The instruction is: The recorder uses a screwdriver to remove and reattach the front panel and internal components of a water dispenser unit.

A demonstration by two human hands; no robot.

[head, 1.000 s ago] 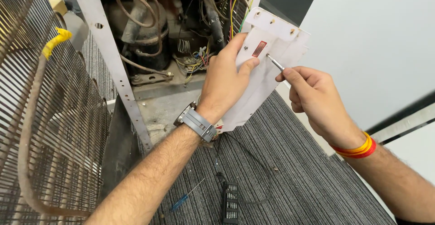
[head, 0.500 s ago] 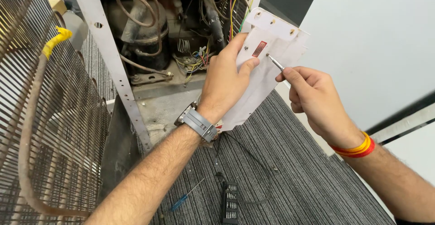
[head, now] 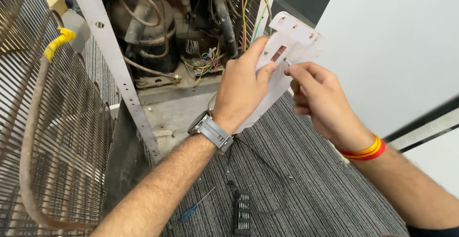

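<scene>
My left hand [head: 243, 85] grips a white plastic cover panel [head: 292, 46] with a small red rectangle on it, holding it up beside the open back of an appliance. My right hand [head: 319, 98] pinches a small metal screw or pin [head: 287, 61] at its fingertips, pressed against the panel just right of the red rectangle. A grey watch sits on my left wrist, red and yellow bands on my right wrist.
The appliance's open rear holds a black compressor [head: 146, 31], copper tubing and coloured wires [head: 248, 7]. A wire condenser grille [head: 43, 122] leans at left. On the grey carpet lie a blue-handled screwdriver [head: 193, 208], a black bit case [head: 243, 213] and a black cable. A white wall stands at right.
My right hand has moved left and up, bringing the small metal piece from just off the panel onto its face. The left hand holds the panel steady.
</scene>
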